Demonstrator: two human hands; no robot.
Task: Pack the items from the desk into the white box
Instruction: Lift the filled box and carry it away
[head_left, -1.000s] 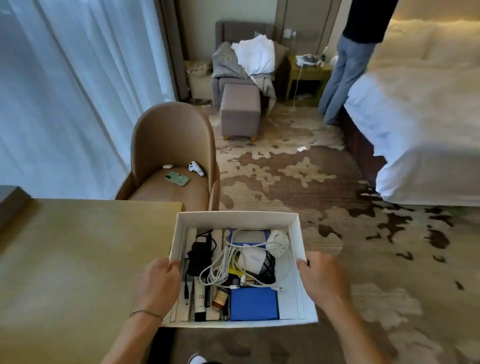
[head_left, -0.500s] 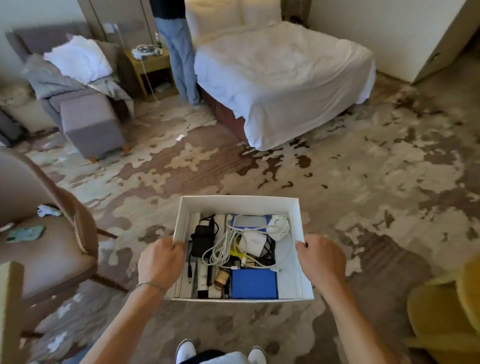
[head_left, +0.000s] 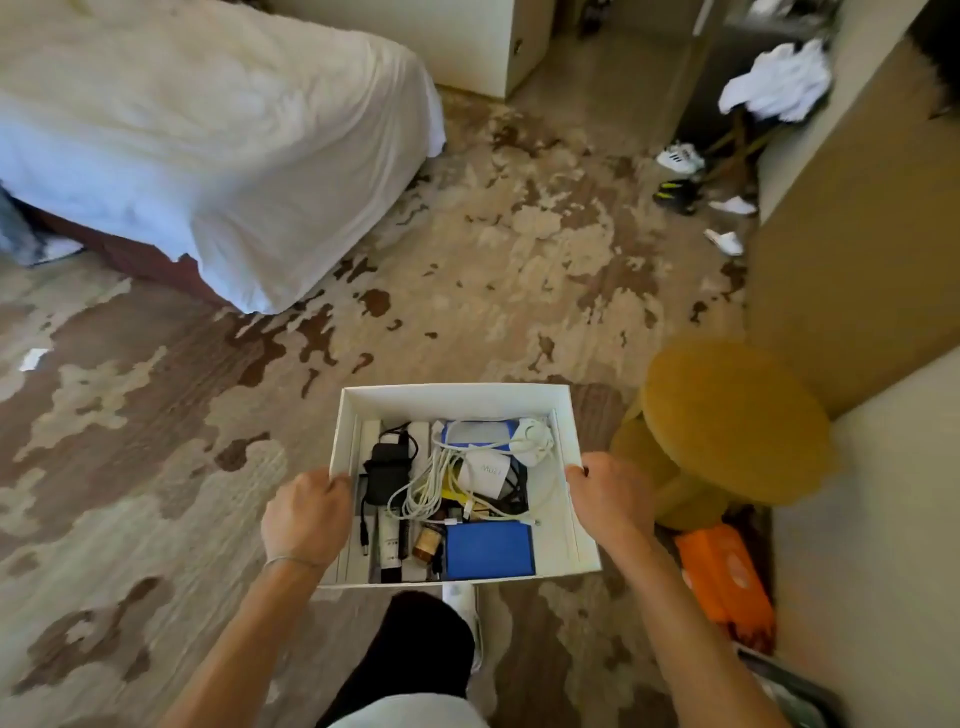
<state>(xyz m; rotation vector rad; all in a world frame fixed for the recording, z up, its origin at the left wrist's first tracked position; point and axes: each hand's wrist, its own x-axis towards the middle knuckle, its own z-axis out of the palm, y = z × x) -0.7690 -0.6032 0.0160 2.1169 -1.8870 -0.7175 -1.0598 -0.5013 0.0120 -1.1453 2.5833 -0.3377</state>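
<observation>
While the person walks over the carpet, I note what the head view shows:

Head view, box: the white box (head_left: 457, 400) is held in the air at about waist height, above the patterned carpet (head_left: 519, 249), and it looks level.
Head view, left hand: the left hand (head_left: 304, 519) grips the left wall of the box, the fingers curled over its edge.
Head view, right hand: the right hand (head_left: 605, 501) grips the right wall, the fingers also curled over the edge.
Head view, contents: a black adapter (head_left: 384, 470) lies near the left wall, a white cable (head_left: 431, 488) is coiled in the middle, a blue case (head_left: 488, 551) sits at the near right corner, and a small brown bottle (head_left: 427, 543) lies just beside it.
Head view, surroundings: a bed (head_left: 208, 130) is far left, a yellow stool (head_left: 727, 426) stands near the right of the box, and an orange pack (head_left: 722, 577) lies on the floor below the stool.
Judgement, progress: the items seem packed; the box is being carried.
Judgement, advice: keep both grips equal and the box flat, so that the loose bottle does not roll, and pass well apart from the stool.
</observation>
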